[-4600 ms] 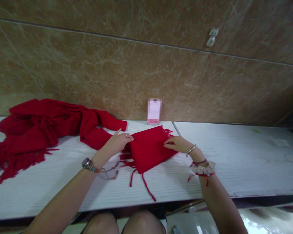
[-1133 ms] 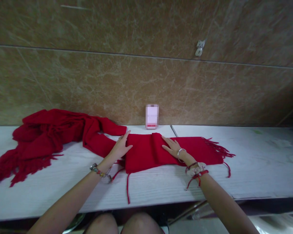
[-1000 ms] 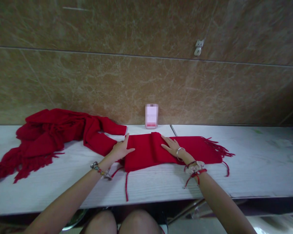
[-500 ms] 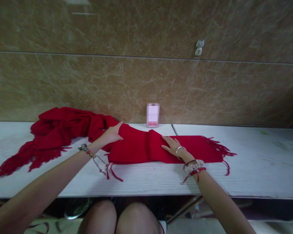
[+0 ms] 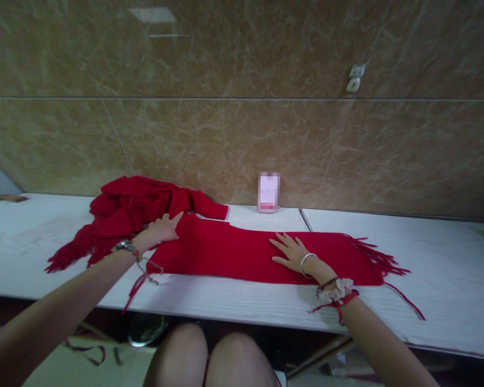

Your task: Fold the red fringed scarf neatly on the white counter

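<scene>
A flat red scarf (image 5: 234, 252) with fringed ends lies lengthwise on the white table (image 5: 242, 298). My right hand (image 5: 292, 252) rests on its right part, fingers spread and palm down. At its left end is my left hand (image 5: 161, 230), with thumb and fingers apart, touching the cloth. Behind and left of that hand, a crumpled heap of red fabric (image 5: 133, 201) with fringe lies close to the wall; my left forearm partly covers its front.
A phone (image 5: 268, 192) with a blurred screen leans upright against the marbled wall (image 5: 210, 140). A white cat-shaped hook (image 5: 355, 78) is on the wall. Beneath the table are my knees (image 5: 237, 360) and a round bowl (image 5: 147, 329).
The raised fold across the middle of the scarf has flattened out. My left hand has moved left along with the scarf's left end. The camera view has shifted left.
</scene>
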Demonstrator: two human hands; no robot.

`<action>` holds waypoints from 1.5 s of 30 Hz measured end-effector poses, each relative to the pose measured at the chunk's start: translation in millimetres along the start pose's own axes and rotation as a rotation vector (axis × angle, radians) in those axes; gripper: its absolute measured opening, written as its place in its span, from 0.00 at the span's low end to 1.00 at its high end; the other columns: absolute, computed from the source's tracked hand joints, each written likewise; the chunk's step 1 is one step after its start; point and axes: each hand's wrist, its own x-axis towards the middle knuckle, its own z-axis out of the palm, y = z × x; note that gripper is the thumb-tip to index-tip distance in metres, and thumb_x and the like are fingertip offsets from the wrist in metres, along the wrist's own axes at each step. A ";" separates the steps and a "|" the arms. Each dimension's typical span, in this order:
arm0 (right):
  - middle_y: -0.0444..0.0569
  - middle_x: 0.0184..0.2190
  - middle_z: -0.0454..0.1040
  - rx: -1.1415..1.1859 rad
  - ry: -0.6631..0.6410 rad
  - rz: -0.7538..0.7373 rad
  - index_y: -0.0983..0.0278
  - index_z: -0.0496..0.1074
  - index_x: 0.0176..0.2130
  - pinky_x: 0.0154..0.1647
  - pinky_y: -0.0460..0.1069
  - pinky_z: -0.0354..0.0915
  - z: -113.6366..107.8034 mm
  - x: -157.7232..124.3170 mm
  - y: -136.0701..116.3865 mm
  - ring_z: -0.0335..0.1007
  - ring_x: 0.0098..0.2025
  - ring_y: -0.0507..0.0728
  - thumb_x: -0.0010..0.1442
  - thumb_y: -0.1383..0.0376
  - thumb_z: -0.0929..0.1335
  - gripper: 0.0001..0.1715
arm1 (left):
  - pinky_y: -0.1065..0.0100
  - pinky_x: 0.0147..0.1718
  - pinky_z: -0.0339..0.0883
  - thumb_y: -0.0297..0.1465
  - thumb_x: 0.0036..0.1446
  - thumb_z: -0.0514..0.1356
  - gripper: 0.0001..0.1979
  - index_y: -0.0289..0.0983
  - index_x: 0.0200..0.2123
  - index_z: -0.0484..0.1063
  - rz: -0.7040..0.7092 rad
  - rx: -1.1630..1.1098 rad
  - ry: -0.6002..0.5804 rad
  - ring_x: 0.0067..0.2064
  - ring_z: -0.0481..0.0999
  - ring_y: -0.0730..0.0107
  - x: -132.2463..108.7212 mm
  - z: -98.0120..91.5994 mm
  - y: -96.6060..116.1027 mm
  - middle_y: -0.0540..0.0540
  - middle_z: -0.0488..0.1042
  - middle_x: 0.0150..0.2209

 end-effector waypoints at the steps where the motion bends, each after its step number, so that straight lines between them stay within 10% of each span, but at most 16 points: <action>1: 0.53 0.62 0.47 -0.008 -0.001 -0.004 0.58 0.52 0.59 0.58 0.64 0.44 -0.1 -0.1 -0.9 0.39 0.63 0.64 0.57 0.49 0.58 0.34 | 0.48 0.43 0.62 0.27 0.42 0.60 0.35 0.36 0.57 0.57 -0.038 0.055 0.030 0.54 0.60 0.39 -5.6 9.2 4.5 0.31 0.59 0.56; 5: 0.52 0.62 0.47 -0.030 0.021 -0.018 0.57 0.52 0.59 0.57 0.66 0.45 2.7 0.7 0.2 0.39 0.62 0.65 0.57 0.49 0.58 0.34 | 0.51 0.53 0.51 0.34 0.56 0.49 0.26 0.36 0.59 0.53 0.164 0.048 0.231 0.62 0.43 0.48 -24.2 42.8 21.3 0.36 0.44 0.62; 10: 0.53 0.62 0.48 -0.034 0.051 -0.046 0.57 0.53 0.59 0.56 0.67 0.46 8.2 3.7 -1.1 0.41 0.62 0.65 0.58 0.49 0.57 0.33 | 0.52 0.53 0.50 0.40 0.59 0.44 0.26 0.38 0.59 0.52 0.197 -0.008 0.091 0.61 0.47 0.50 -32.8 68.3 15.9 0.38 0.49 0.61; 25: 0.50 0.62 0.46 -0.045 0.017 -0.067 0.55 0.50 0.60 0.56 0.67 0.44 4.3 10.3 -18.7 0.38 0.62 0.67 0.58 0.47 0.55 0.34 | 0.52 0.54 0.47 0.37 0.58 0.45 0.27 0.34 0.59 0.52 0.132 0.101 0.035 0.62 0.45 0.50 -7.4 61.5 -65.1 0.37 0.47 0.62; 45: 0.47 0.63 0.43 -0.186 -0.130 0.532 0.53 0.44 0.61 0.56 0.65 0.47 2.3 -1.1 71.0 0.40 0.62 0.64 0.63 0.57 0.51 0.28 | 0.49 0.55 0.43 0.44 0.60 0.45 0.26 0.39 0.58 0.56 0.448 0.051 -0.032 0.62 0.43 0.50 19.7 64.9 91.0 0.38 0.47 0.62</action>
